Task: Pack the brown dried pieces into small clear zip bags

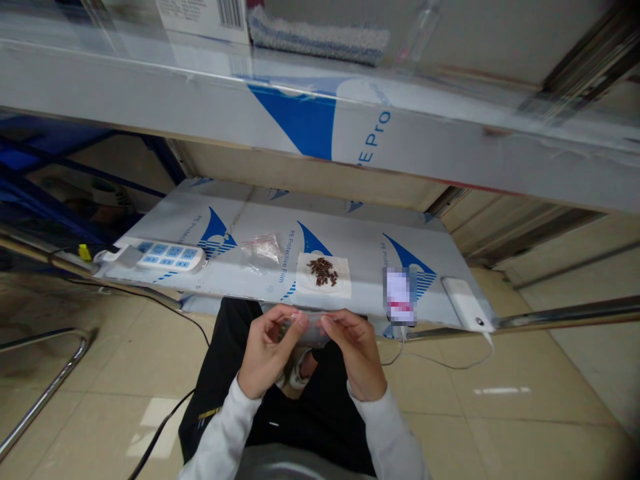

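Note:
Between my two hands, over my lap at the shelf's front edge, is a small clear plastic bag [311, 333]. My left hand [273, 347] pinches its left side between thumb and forefinger. The right side is pinched in the same way by my right hand [354, 350]. Just beyond my fingers, a pile of small dark brown pieces [323, 272] lies on a white paper square [343, 287]. Further left on the shelf rests a bunch of clear plastic bags [265, 250], seemingly with reddish seal strips.
A white power strip [173, 257] with blue sockets lies at the shelf's left end. A phone [400, 293] with a cable and a white power bank [465, 303] lie on the right. An upper shelf edge [200, 113] crosses above, holding a cloth [320, 39].

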Tool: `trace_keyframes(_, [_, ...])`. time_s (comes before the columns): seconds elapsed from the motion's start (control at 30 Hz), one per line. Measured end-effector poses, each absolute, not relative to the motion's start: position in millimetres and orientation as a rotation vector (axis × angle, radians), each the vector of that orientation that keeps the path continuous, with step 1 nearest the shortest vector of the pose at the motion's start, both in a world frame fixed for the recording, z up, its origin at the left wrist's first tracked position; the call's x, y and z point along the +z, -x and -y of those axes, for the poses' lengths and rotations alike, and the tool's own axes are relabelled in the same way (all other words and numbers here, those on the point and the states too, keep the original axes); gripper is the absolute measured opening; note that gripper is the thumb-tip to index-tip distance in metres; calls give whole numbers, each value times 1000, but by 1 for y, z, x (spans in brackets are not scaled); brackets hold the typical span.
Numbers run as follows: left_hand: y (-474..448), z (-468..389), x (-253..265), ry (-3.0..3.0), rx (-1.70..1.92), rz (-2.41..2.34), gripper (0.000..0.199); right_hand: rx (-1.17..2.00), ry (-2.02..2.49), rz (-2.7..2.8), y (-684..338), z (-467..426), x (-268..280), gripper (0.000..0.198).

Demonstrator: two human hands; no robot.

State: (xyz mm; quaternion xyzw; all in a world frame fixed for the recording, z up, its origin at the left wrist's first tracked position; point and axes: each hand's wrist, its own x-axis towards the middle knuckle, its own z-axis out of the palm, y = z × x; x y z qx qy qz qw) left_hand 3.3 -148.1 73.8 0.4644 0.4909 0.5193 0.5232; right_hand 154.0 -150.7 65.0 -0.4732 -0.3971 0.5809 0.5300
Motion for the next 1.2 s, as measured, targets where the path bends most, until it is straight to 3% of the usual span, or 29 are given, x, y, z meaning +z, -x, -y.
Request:
trace_keyframes(0.73, [-9,148,63,-1307,1111,-1185,15,1348,1155,1129,-161,159,60,13])
trace_keyframes(0.97, [-14,147,57,-1166,1058,-1119,20,1371,1144,964,-163,159,56,21])
trace_keyframes(1.2, [-26,148,55,-1230,1061,-1176,16,1373,1176,1047,-177,163,47,14])
